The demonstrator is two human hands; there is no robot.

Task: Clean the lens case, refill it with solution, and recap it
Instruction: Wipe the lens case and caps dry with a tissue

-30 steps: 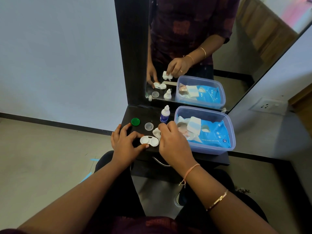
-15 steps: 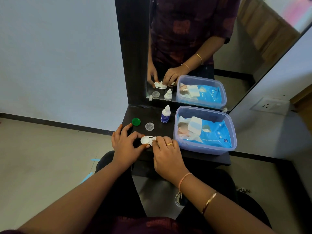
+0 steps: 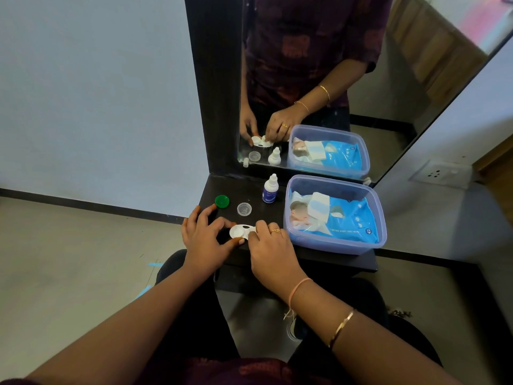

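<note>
The white lens case [image 3: 239, 231] lies on the dark shelf [image 3: 333, 259] near its front edge. My left hand [image 3: 204, 234] pinches its left well between thumb and fingers. My right hand [image 3: 270, 245] presses a small white wipe [image 3: 253, 231] into the right well, which is hidden under my fingers. A green cap [image 3: 222, 201] and a clear cap [image 3: 244, 209] lie behind the case. The small solution bottle [image 3: 270, 189] stands upright, capped, behind them.
A clear plastic tub [image 3: 380, 218] with a blue wet-wipe pack [image 3: 338, 220] fills the shelf's right half, close to my right hand. A mirror [image 3: 305, 65] rises behind the shelf. The wall is to the left, and the floor lies below the shelf edge.
My right hand came down from beside the tub onto the right end of the case with the wipe. My left hand kept its hold on the case.
</note>
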